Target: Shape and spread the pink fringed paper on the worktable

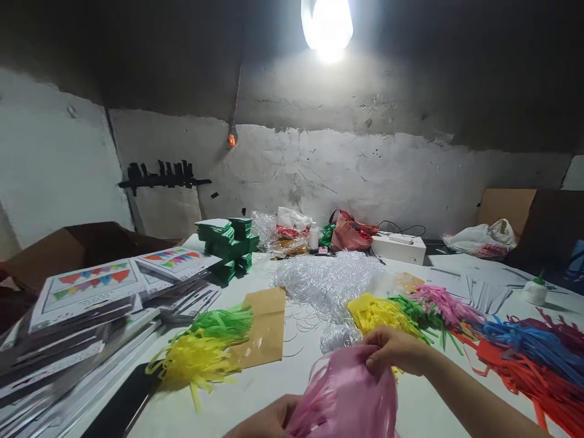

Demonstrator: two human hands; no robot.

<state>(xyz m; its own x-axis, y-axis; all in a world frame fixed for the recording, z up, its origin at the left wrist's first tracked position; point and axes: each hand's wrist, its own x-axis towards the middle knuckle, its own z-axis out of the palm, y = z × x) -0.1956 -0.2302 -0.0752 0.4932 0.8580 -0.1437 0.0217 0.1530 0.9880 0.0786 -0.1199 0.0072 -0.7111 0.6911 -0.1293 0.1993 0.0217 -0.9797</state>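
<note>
**Both hands on a pink fringe bundle**

Low at the near edge of the white table (274,389), the pink tissue fringe (344,395) is held between both hands. The right hand (395,350) pinches its top edge with closed fingers; the left hand (267,420) grips its lower side, partly cut off by the frame. A yellow-and-green fringe bundle (205,350) lies to the left, beside a brown paper envelope (264,325).

wall (365,176): rough whitewash, dark upper band | bulb (327,24): glaring (overhead) | table (255,395): white
</note>
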